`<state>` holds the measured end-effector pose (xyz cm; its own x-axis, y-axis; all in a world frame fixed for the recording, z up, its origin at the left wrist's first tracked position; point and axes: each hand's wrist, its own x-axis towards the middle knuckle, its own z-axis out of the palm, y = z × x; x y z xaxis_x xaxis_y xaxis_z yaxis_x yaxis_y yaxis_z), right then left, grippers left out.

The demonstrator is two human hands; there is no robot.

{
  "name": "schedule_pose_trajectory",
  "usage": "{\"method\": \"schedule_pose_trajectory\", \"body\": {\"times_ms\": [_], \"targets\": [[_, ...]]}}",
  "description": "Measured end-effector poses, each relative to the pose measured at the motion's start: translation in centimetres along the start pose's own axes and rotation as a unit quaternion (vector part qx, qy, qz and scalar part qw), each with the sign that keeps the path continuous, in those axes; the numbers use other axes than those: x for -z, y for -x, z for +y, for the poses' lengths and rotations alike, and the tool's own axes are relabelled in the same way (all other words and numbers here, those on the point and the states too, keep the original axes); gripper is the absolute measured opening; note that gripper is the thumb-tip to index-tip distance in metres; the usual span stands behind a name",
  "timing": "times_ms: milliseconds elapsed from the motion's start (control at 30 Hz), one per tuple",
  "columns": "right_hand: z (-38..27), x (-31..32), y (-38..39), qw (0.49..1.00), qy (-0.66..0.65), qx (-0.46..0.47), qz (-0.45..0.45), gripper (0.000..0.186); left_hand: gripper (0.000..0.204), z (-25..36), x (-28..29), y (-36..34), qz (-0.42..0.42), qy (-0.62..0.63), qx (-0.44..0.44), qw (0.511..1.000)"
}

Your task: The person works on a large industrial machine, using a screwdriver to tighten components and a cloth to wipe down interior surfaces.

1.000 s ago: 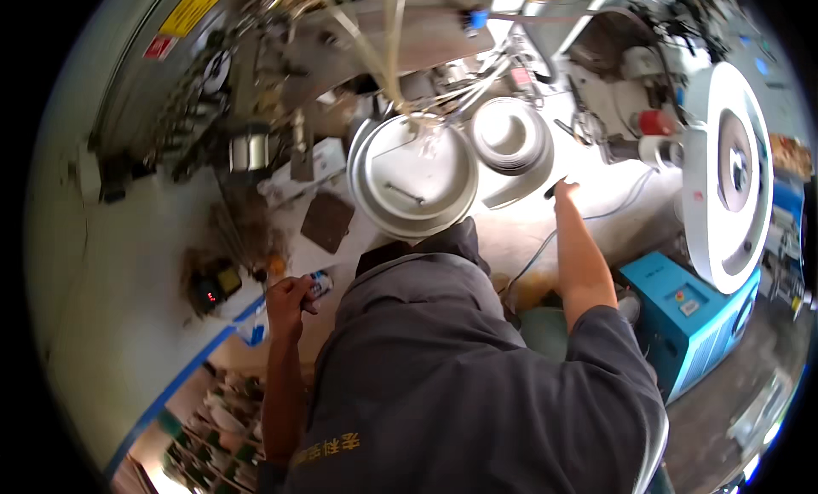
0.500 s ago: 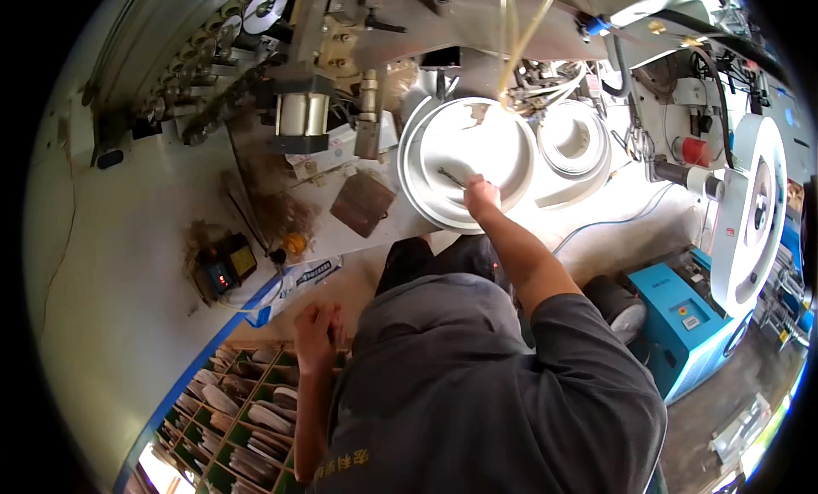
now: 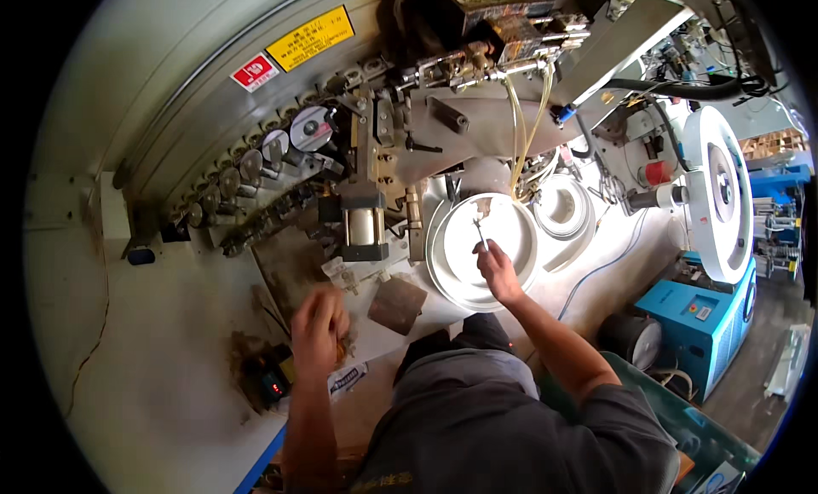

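My right hand [image 3: 500,272] is closed around a slim metal tool [image 3: 483,236], which looks like a small wrench. Its end points up over the inside of a round white dish [image 3: 439,260]. A brown stain or scrap marks the dish's far inner wall. To the left, my left hand [image 3: 317,328] hangs above the worktable with its fingers curled in; whatever may be inside them is hidden. Between the hands lies a square brown metal plate [image 3: 398,306]. A small box with a red lit display [image 3: 273,385] sits beside my left forearm.
Ahead stands a machine with a metal cylinder [image 3: 365,227] and a row of round discs [image 3: 311,129]. Thin yellowish tubes [image 3: 518,136] hang over the dish. White coiled strip [image 3: 564,206] lies right of it. Farther right are a large white wheel [image 3: 720,196] and a blue machine [image 3: 703,311].
My left hand has risen from beside my body to above the worktable. My right hand still grips the tool, now turned more upright. The view has shifted, showing more of the machine.
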<state>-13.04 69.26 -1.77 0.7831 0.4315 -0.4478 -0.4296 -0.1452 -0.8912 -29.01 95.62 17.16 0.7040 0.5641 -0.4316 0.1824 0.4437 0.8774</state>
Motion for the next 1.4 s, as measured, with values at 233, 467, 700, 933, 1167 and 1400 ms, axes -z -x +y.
{"method": "schedule_pose_trajectory", "body": {"times_ms": [233,467,700,933,1167,1400], "targets": [[-18.0,-7.2,-6.8,0.974,-0.185,0.065,-0.111,0.027,0.038,8.4,-8.1,-15.9,-0.062,-0.217,-0.163,0.960],[-20.2,-8.5,-11.6,0.958,-0.248,0.066,-0.128,0.029,0.019,8.2,-12.1,-23.8,-0.104,-0.326,-0.284,0.896],[-20.0,-8.4,-14.4,0.949,-0.269,0.087,-0.140,0.027,0.018,7.9,-14.9,-25.1,-0.086,-0.403,-0.377,0.830],[-18.3,-8.4,-16.2,0.935,-0.306,0.087,-0.156,0.025,0.014,8.3,-15.1,-26.0,-0.106,-0.400,-0.372,0.831],[-18.8,-8.5,-15.1,0.924,-0.340,0.048,-0.168,0.025,0.014,8.8,-15.3,-25.8,-0.115,-0.410,-0.339,0.839],[-18.9,-9.0,-14.7,0.911,-0.378,0.040,-0.161,0.023,0.015,9.3,-15.5,-25.7,-0.116,-0.425,-0.369,0.819]]}}
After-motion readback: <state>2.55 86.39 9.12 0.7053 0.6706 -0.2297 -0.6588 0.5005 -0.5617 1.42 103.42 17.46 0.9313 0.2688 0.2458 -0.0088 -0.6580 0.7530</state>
